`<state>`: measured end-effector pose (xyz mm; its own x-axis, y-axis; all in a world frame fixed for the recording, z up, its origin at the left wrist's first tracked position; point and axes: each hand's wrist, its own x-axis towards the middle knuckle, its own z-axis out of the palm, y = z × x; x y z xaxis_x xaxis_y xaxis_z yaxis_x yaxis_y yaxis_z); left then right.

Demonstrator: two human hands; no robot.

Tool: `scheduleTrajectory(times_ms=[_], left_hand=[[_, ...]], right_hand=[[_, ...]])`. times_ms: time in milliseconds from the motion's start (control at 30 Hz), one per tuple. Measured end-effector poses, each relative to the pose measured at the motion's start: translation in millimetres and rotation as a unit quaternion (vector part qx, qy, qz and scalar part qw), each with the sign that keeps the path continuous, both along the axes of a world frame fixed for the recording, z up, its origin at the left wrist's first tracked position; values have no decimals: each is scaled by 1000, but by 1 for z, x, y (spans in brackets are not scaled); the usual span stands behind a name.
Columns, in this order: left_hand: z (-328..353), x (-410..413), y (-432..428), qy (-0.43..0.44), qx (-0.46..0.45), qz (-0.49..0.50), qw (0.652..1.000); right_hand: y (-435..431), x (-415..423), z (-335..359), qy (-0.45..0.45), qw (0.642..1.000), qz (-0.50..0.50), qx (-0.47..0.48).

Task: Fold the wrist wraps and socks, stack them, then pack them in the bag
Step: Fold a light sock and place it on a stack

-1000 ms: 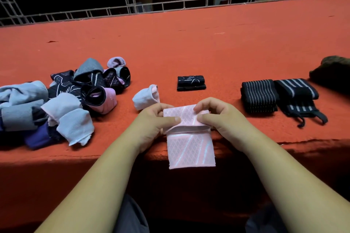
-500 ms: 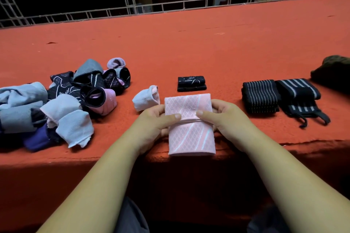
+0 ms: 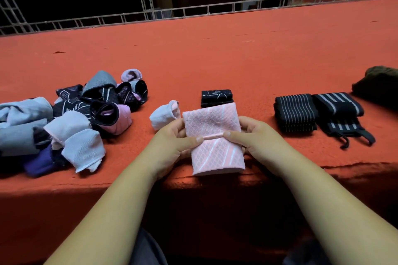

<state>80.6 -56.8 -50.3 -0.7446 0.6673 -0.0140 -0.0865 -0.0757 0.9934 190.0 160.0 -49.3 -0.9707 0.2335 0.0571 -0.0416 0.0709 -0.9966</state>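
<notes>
A pink patterned sock (image 3: 215, 135) lies folded at the near edge of the red table (image 3: 215, 54). My left hand (image 3: 172, 142) grips its left side and my right hand (image 3: 254, 137) grips its right side, thumbs pressing on the cuff line across its middle. Behind it sits a small folded black sock (image 3: 216, 98). A light blue sock (image 3: 164, 115) lies just left of the pink one. Two folded black striped wrist wraps (image 3: 296, 113) (image 3: 340, 114) rest to the right. A heap of unfolded socks (image 3: 71, 118) fills the left.
A dark olive bag (image 3: 379, 84) sits at the far right edge of the table. A metal truss railing (image 3: 150, 15) runs along the table's far side. The table's front edge drops off just under the pink sock.
The hanging lower part of the pink sock has been folded up onto the table, so the sock is now a compact rectangle. Both hands slid to its sides.
</notes>
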Motion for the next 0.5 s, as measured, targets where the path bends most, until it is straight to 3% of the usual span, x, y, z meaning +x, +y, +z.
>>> scheduleTrajectory(times_ms=[233,500], left_hand=[[-1,-2,3,-42,20,35,998],[2,2,8,-72,-4,9,997]], right_hand=[[1,0,2,8,997,20,-72],[4,0,5,13,988,-8,-152]])
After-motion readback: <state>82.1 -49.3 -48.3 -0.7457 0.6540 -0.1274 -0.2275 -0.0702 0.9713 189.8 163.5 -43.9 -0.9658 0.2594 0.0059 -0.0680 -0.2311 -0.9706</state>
